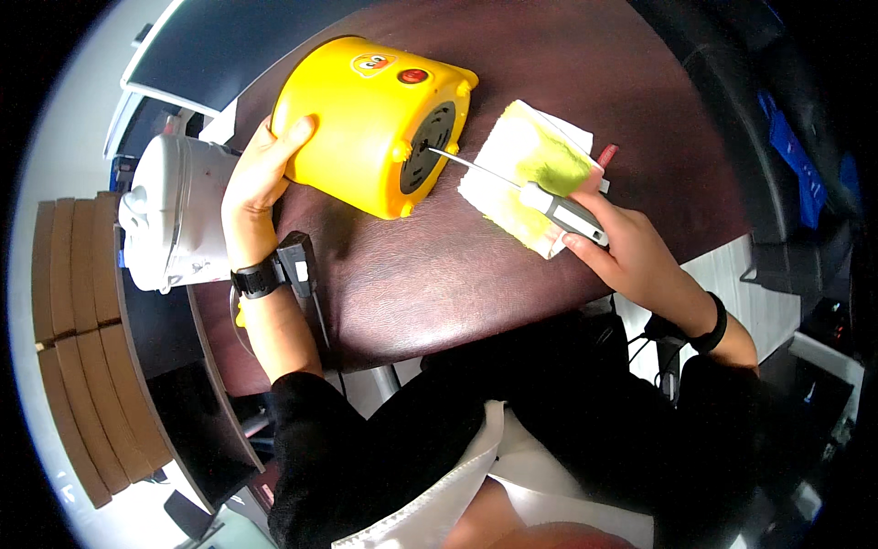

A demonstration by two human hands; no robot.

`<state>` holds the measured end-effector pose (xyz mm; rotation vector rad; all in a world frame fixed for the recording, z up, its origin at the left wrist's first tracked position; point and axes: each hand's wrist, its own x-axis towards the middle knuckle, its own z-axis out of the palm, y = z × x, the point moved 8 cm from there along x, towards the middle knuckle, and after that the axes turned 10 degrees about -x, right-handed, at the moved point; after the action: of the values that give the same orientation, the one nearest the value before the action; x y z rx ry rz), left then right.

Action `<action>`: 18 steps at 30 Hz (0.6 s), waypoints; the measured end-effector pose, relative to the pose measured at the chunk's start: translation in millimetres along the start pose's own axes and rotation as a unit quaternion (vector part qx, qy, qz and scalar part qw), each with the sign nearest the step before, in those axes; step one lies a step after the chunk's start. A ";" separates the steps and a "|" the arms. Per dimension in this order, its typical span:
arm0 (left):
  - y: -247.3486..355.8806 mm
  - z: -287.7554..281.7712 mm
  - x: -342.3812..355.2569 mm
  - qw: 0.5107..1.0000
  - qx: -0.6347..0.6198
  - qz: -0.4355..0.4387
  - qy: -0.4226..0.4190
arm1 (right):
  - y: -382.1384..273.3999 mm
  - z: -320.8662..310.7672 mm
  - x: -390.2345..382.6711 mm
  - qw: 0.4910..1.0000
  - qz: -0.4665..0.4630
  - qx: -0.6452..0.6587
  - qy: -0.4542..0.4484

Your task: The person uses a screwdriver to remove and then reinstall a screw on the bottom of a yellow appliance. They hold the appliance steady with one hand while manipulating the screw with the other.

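Note:
A yellow round-bodied appliance (338,137) is tilted on its side on the dark table. A cartoon face sticker (373,64) and a red switch (412,76) are on its side. Its black slotted base (428,146) faces right, ringed by small yellow feet. My left hand (263,169) grips the body's far-left end, thumb on the side and most fingers hidden. In my right hand (626,242) is a screwdriver (565,216) with a grey and white handle. Its shaft reaches left, and the tip meets the base near its middle; I cannot make out a screw there.
Beneath the screwdriver lies a folded white, green and pink cloth (498,156), a small red object (610,155) beside it. To the left stand a white lidded container (197,206) and stacked brown boxes (87,274). A dark screen (219,46) rises at the back left.

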<state>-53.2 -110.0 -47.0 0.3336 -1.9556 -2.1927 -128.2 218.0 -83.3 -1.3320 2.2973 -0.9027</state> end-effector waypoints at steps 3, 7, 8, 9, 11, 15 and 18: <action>-4.1 -1.9 -6.3 0.999 -0.048 -0.025 0.006 | 2.7 4.5 -0.1 1.000 -0.018 0.006 0.011; -22.6 -43.6 -10.4 0.982 -0.143 -0.108 -0.054 | -0.2 5.1 0.7 0.999 -0.045 0.014 0.024; -25.3 -41.1 -9.4 0.974 -0.180 -0.108 -0.083 | 0.2 5.4 0.7 0.999 -0.044 0.018 0.020; -27.8 -38.7 -9.3 0.963 -0.217 -0.112 -0.112 | 0.3 5.7 0.8 0.999 -0.043 0.022 0.016; -28.7 -26.4 -7.6 0.962 -0.231 -0.090 -0.117 | 2.3 4.5 1.3 0.999 -0.037 0.025 0.011; -27.1 -26.1 -7.5 0.965 -0.231 -0.068 -0.107 | 5.2 4.5 2.8 0.999 -0.033 0.032 0.007; -29.2 -31.8 -7.6 0.963 -0.234 -0.071 -0.110 | 7.2 8.4 3.5 0.997 -0.036 0.066 -0.002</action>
<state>-36.4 -134.8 -79.1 0.1636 -1.4658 -2.7954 -129.8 214.6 -94.2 -1.3664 2.1574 -1.0540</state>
